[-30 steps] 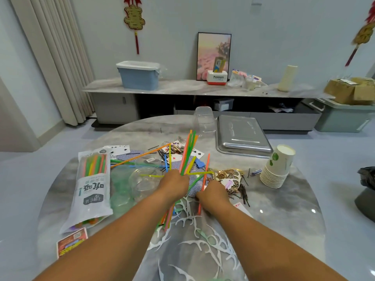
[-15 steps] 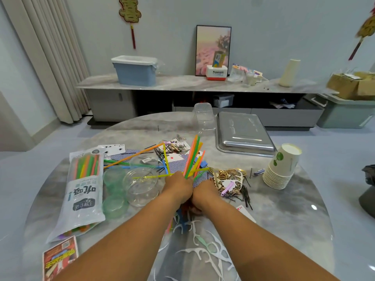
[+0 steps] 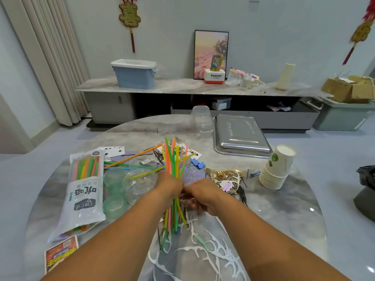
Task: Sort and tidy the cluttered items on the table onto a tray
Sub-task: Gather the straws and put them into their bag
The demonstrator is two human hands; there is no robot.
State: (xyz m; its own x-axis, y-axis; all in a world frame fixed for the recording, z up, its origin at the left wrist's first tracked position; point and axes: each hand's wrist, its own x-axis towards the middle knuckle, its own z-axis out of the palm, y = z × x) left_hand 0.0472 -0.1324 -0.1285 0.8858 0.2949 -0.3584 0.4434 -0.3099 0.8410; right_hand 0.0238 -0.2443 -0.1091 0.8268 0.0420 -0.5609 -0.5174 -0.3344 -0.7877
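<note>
My left hand (image 3: 169, 186) grips a bundle of coloured straws (image 3: 172, 157) upright over the middle of the round table (image 3: 284, 209). My right hand (image 3: 199, 192) sits right beside it, fingers curled at the bundle's lower part; the grip itself is blurred. A few loose straws (image 3: 132, 158) lie to the left. Blue-backed playing cards (image 3: 192, 171) lie under the straws. An upturned steel tray (image 3: 240, 136) sits at the far right of the table.
A printed bag of straws (image 3: 85, 191) and clear plastic lids (image 3: 140, 182) lie at left. Stacked paper cups (image 3: 277, 169), gold clips and hairpins (image 3: 227, 176) are at right. White floss picks (image 3: 203, 250) lie near the front edge. A clear box (image 3: 202, 118) stands by the tray.
The left hand has lifted the straw bundle more upright and gathered it tighter. The right hand has moved in close against the bundle's lower part.
</note>
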